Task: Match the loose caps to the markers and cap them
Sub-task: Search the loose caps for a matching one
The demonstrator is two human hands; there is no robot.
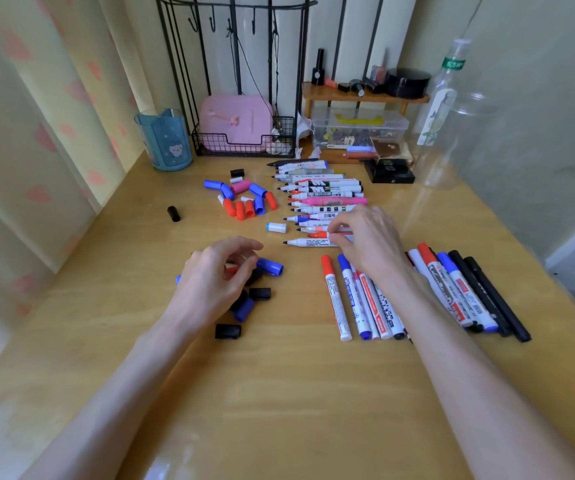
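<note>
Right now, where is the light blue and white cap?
The light blue and white cap lies on the table in the head view, just left of the uncapped markers, beyond the left hand.

The wooden table [279, 393] is smooth and glossy. The loose caps [240, 210] look like shiny plastic. The far rack [244, 154] is black metal wire.
</note>
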